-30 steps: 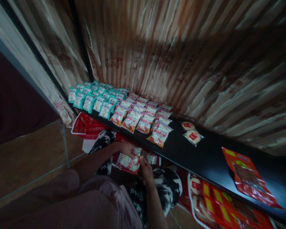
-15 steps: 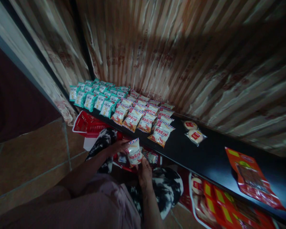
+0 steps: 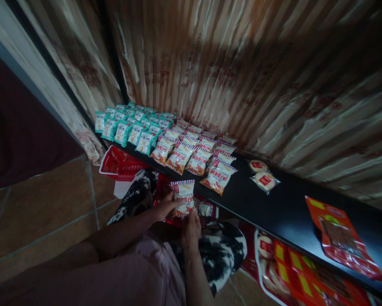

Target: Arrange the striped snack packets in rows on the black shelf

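Observation:
A white and orange snack bag (image 3: 183, 196) with a striped top edge is between my hands, over a red basket beside the shelf. My left hand (image 3: 166, 207) grips its left side, fingers over its front. At its lower right corner, my right hand (image 3: 192, 225) pinches the bag. Similar snack bags (image 3: 180, 157) stand in rows on the black shelf (image 3: 235, 199), and teal snack bags (image 3: 121, 132) stand in rows to their left.
Two round packaged cakes (image 3: 265, 181) and an orange packet (image 3: 340, 233) lie farther right on the shelf. A red basket (image 3: 116, 163) is below its left end; a filled basket (image 3: 261, 278) is at lower right. Pleated curtains (image 3: 210, 63) hang behind.
The held bag has turned more upright and its front faces me more squarely. My left hand has moved lower, with its fingers now across the bag's front. The view has shifted slightly.

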Tool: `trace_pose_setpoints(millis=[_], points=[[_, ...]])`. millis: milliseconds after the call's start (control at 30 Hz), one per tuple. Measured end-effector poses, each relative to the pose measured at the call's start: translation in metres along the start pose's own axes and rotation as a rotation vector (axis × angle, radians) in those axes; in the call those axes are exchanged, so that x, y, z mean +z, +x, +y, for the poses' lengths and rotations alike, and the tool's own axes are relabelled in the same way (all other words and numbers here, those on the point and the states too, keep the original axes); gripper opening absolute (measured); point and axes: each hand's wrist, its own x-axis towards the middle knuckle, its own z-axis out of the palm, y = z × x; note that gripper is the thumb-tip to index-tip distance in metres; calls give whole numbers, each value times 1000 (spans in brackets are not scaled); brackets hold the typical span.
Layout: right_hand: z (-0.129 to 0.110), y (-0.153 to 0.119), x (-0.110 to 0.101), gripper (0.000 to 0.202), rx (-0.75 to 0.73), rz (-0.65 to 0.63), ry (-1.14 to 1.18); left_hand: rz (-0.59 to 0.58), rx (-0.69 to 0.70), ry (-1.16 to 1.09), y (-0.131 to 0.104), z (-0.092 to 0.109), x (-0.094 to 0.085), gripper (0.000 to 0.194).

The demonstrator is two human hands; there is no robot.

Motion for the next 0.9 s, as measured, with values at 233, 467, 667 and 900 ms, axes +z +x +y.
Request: trace_pose_setpoints(millis=[233, 467, 667, 900], points=[[-9, -13, -1, 51, 47, 23, -66, 189, -24, -1, 0, 2, 13, 57], [-14, -10, -13, 57, -105, 31, -252, 351, 31, 279, 3, -5, 17, 58], [-39, 2, -37, 52, -193, -171, -429, 348, 129, 462, 5, -5, 20, 60], [-58, 2, -39, 58, -94, -336, -441, 231, 168, 534, 8, 12, 31, 53]])
